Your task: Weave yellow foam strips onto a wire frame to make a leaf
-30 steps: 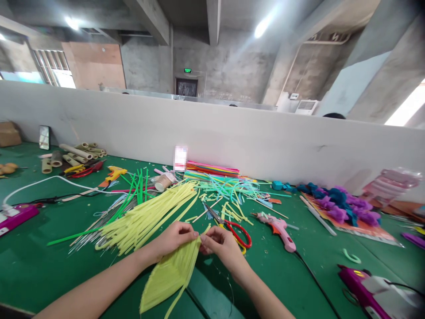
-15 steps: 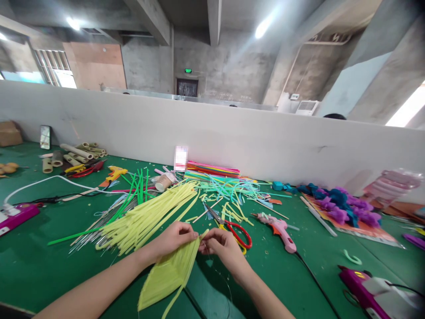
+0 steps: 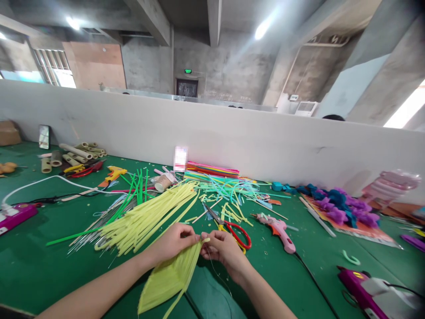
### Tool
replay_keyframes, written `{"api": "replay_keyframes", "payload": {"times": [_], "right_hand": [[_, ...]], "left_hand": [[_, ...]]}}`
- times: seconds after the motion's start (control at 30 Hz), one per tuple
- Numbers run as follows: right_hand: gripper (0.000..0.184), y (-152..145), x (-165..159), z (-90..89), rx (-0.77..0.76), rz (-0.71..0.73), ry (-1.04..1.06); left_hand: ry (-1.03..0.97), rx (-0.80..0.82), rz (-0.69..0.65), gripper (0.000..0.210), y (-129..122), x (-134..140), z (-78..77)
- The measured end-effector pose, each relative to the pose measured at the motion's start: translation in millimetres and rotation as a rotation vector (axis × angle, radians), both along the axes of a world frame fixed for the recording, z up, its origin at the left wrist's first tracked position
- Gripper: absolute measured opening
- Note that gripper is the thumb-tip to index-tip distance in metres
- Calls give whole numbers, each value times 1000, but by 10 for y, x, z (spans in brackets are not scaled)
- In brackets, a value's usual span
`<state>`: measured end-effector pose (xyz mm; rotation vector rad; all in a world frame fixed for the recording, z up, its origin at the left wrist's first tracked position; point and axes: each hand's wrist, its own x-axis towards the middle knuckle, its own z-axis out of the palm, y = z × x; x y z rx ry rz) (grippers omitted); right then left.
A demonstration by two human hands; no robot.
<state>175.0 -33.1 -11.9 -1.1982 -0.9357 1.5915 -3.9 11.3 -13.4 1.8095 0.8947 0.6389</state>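
Observation:
My left hand [image 3: 177, 241] is closed on the upper end of a yellow leaf-shaped piece [image 3: 166, 281], built of pipe cleaners laid side by side. Its broad end hangs down toward me, and one loose strand trails below. Beside it, my right hand [image 3: 221, 248] pinches at the tip of the piece, where a short yellow pipe-cleaner end pokes out between the two hands. A thin wire [image 3: 215, 270] runs down from the right fingers in a loose curve. Scissors [image 3: 237, 235] with red and yellow handles lie just beyond my right hand.
A heap of yellow pipe cleaners [image 3: 152, 212] lies ahead on the left, with green ones [image 3: 136, 195] behind. At right are a pink glue gun [image 3: 280, 232], purple and blue fuzzy pieces [image 3: 345, 206] and a power strip [image 3: 357, 288]. A pale partition [image 3: 265, 137] closes off the back.
My right fingers have shifted slightly at the tip of the yellow piece, and a short yellow end now points right between my hands. The wire below hangs in a different curve.

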Motion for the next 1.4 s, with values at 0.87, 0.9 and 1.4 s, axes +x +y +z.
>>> {"api": "replay_keyframes", "payload": {"times": [0.87,0.9,1.4], "right_hand": [[53,-13,-29,-124,4,89,31],[54,-20,-23,-129,-9,122,25],[50,-56,-6,-79,47,265,-76]], "left_hand": [[-30,-57,43,38,48,-13,-48],[-39,-87,62,39,47,-19,-38],[-83,-274,115,37,12,-32,45]]}}
